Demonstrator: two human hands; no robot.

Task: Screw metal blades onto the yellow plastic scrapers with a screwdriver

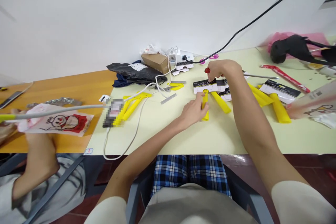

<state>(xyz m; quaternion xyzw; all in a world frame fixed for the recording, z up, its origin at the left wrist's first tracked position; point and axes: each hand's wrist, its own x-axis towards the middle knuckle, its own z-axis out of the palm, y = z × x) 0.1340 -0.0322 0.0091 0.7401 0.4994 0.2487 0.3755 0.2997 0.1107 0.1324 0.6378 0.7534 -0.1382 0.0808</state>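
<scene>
My left hand is closed around a yellow plastic handle, which stands near the front middle of the table with its round head away from me. Above that head my right hand is closed, fingers bent downward. A red grip end of a screwdriver sticks out at its left side. To the right of the wrist a metal shaft shows, in line with the red end; the part between is hidden by my hand. Black-and-white packaging cards and another yellow handle lie beneath and beside my hands.
More yellow handles lie to the right, near a printed cup and a red strip. Left are metal blades, yellow frames and white cables. A cardboard box stands behind. Another person's arm is far left.
</scene>
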